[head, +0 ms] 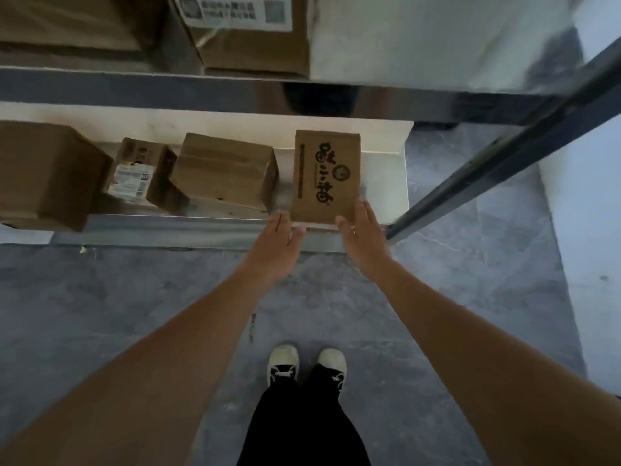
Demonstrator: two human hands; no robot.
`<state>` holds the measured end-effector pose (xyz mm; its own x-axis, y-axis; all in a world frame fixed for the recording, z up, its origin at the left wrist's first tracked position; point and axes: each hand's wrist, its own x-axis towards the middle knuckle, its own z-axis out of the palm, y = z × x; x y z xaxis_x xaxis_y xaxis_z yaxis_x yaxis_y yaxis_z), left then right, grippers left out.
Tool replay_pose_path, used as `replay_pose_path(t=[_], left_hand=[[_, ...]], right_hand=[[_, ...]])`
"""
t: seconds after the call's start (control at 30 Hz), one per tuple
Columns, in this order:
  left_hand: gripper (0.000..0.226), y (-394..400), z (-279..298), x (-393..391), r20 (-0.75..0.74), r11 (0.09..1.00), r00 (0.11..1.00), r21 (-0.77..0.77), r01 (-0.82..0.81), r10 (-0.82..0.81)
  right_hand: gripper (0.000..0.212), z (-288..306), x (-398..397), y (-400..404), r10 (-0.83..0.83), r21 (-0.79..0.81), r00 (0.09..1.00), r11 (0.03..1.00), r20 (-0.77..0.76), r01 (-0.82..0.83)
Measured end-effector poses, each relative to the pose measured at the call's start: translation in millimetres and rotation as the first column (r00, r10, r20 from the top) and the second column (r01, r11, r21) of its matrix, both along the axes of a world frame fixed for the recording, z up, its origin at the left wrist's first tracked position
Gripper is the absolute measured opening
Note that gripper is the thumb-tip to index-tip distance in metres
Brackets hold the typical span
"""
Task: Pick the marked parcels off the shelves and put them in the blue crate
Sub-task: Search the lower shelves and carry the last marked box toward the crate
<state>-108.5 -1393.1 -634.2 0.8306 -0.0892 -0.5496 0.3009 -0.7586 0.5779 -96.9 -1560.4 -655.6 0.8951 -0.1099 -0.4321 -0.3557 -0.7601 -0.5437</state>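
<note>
A brown cardboard parcel (324,174) with black printed characters lies flat at the right end of the low metal shelf (201,227). My right hand (364,235) touches its near right corner, thumb on the near edge and fingers along the right side. My left hand (279,245) is open at the near left corner, fingertips at the shelf lip, just short of the parcel or barely touching it. No blue crate is in view.
Three more brown boxes stand on the same shelf: a plain one (225,171), a small one with a white label (141,173) and a large one (43,173). A labelled box (252,31) sits on the upper shelf. A dark upright post (504,156) rises at the right. Grey floor below.
</note>
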Motion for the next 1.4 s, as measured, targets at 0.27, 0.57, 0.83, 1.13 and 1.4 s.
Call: replay_pose_path(t=[0.27, 0.57, 0.83, 1.13, 1.4], left_hand=[[0.055, -12, -30, 35, -0.146, 0.859, 0.905, -0.286, -0.424, 0.399], [0.04, -29, -29, 64, -0.31, 0.64, 0.787, -0.459, -0.616, 0.534], [0.038, -46, -18, 56, -0.291, 0.577, 0.751, -0.497, -0.648, 0.593], [0.034, -39, -14, 47, -0.249, 0.59, 0.753, -0.493, -0.639, 0.609], [0.031, -41, -10, 47, -0.099, 0.725, 0.846, -0.469, -0.504, 0.524]], right_hand=[[0.07, -24, 25, -4, -0.069, 0.049, 0.997, 0.997, 0.036, 0.067], [0.078, -21, 29, 10, -0.199, 0.09, 0.98, 0.977, 0.027, 0.195], [0.13, -5, 43, 16, -0.413, 0.059, 0.878, 0.897, -0.24, 0.438], [0.101, 7, 37, -1, -0.526, 0.305, 0.827, 0.769, -0.196, 0.562], [0.152, 0, 27, 5, -0.449, 0.304, 0.818, 0.772, -0.361, 0.558]])
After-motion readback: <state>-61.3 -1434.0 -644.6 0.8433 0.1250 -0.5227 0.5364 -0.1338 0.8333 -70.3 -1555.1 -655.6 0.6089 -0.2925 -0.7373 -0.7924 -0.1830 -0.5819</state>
